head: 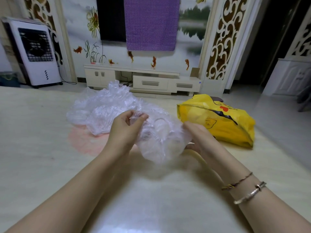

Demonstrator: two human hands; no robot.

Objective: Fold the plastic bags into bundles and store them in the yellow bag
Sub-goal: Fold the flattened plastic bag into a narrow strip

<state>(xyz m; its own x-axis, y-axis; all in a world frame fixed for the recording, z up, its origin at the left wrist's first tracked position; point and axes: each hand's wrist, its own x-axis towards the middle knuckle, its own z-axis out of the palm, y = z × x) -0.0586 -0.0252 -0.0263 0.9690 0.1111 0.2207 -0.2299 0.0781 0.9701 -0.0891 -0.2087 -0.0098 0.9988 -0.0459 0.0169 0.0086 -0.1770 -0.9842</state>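
Item: clear plastic bag [158, 140], crumpled, held above the pale glossy floor [50, 165] between both hands. Left hand [126, 130]: fingers curled, thumb and fingertips pinching the bag's upper edge. Right hand [200, 137]: fingers closed on the bag's right side, two bracelets on the wrist; a yellowish strip trails down from beneath this hand, nature unclear. Item: heap of loose clear plastic bags [102, 106], unfolded, lying on the floor just beyond the left hand, partly over a pink patch. Item: yellow bag [218, 120], printed with a cartoon figure, lying on its side on the floor just beyond the right hand, mouth toward the far end; contents not visible from here. Background: white low cabinet [143, 79], white air cooler [35, 51] at far left, purple cloth [151, 22] hung on the wall. Progress, as judged: early to middle. The bag in hand is not yet a tight bundle; the heap awaits folding; no finished bundle is visible outside the yellow bag, and whether any lie inside cannot be told.
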